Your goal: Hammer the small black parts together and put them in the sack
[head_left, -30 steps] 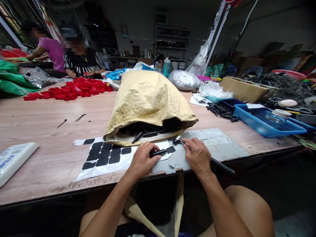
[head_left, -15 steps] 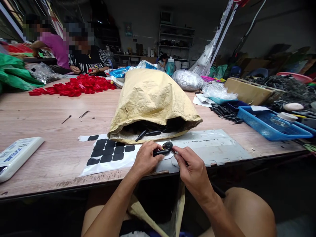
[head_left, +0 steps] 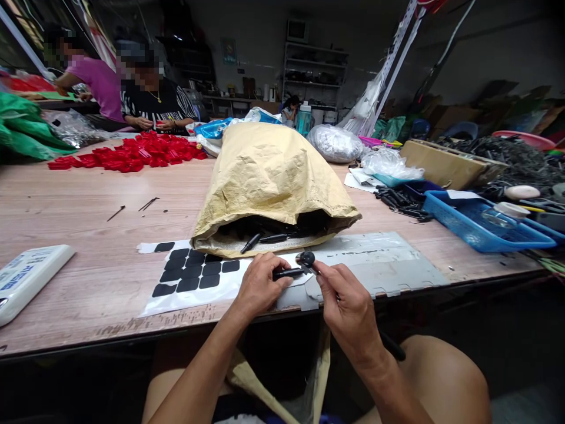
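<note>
My left hand (head_left: 259,285) is closed on a slim black cylindrical piece (head_left: 288,272), held just above the table's front edge. My right hand (head_left: 348,303) pinches a small part with a round black head (head_left: 306,258), close to the tip of the cylinder; its stem is partly hidden by the fingers. Beneath both hands lies a grey plate (head_left: 375,259). A white sheet with square black pads (head_left: 189,270) is left of my left hand. Just beyond, a tan sack (head_left: 273,176) lies with its mouth toward me, and black pieces (head_left: 273,238) show inside.
A white device (head_left: 37,277) lies at the left. Farther back is a heap of red pieces (head_left: 141,150), with two people seated behind it. At the right are a blue basket (head_left: 481,227), loose black parts (head_left: 399,200) and a clear plastic bag (head_left: 335,143).
My right hand has moved the round-headed part slightly to the right, away from my left hand. The left hand keeps its hold on the black cylinder.
</note>
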Demonstrator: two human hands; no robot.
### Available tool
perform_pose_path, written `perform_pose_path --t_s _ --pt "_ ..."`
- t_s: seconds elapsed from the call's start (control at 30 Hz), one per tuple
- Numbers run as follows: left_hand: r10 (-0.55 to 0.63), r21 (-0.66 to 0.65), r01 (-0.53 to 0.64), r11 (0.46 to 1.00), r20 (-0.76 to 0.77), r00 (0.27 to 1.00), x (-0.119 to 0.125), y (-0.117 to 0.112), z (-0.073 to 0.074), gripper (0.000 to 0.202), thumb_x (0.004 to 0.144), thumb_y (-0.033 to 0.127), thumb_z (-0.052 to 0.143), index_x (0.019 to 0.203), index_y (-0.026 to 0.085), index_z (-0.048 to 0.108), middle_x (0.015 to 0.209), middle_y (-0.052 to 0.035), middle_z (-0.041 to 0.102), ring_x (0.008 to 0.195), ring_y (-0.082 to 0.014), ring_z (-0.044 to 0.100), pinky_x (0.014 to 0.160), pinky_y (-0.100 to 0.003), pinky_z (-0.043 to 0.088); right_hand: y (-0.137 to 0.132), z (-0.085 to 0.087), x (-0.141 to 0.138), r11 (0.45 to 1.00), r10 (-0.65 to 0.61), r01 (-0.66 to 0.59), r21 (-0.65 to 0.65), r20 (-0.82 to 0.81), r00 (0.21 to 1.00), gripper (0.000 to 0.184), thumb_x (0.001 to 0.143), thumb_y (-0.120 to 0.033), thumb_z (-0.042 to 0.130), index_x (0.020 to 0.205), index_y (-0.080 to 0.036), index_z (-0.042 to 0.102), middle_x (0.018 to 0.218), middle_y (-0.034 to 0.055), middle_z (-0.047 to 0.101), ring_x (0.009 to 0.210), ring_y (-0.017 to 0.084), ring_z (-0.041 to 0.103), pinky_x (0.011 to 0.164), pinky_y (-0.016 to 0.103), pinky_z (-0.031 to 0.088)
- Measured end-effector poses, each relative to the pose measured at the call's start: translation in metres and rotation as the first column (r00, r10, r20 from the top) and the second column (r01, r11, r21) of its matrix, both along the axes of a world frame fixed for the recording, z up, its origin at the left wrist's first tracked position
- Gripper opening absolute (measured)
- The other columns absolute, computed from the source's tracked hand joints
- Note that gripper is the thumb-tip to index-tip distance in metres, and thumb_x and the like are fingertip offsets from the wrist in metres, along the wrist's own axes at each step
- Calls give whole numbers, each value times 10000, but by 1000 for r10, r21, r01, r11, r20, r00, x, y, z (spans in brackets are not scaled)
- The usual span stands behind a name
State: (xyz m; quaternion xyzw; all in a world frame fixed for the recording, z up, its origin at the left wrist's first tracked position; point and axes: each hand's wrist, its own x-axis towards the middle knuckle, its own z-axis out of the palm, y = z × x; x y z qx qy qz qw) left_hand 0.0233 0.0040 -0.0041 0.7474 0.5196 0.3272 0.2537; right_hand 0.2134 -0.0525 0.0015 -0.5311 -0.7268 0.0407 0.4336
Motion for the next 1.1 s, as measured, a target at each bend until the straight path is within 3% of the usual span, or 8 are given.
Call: perform_pose_path --t_s 0.13,0.27,0.57,1.1 --pt "13 -2 -13 1000 -7 1000 0 0 1 156 742 185 736 889 222 702 901 -16 662 933 -221 557 871 -367 440 2 -2 4 996 6 -4 -92 28 1000 350 996 -240 433 1267 -271 651 929 50 657 873 177 625 800 297 503" --pt "4 10 -4 1000 -13 1000 0 -1 1 169 744 174 717 903 229 702 911 -14 666 940 -223 556 868 -366 440 15 1 17 997 -51 51 -55 2 999 336 983 -262 456 1245 -265 666 982 58 677 936 193 633 859 316 496" --pt "-3 -38 3 999 -14 1000 -1 -1 5 154 775 184 682 921 224 710 909 -17 659 929 -228 546 851 -367 427 57 -21 50 936 -339 351 2 269 902 254 905 -224 552 1084 -256 728 910 32 658 913 207 557 794 313 405" --pt "-26 -5 25 1000 -74 997 -2 -4 4 183 940 317 535 957 243 701 931 -27 642 955 -232 523 884 -381 401 54 -25 47 930 -362 363 54 304 881 245 910 -218 550 1091 -259 711 908 41 645 880 205 522 757 314 354"
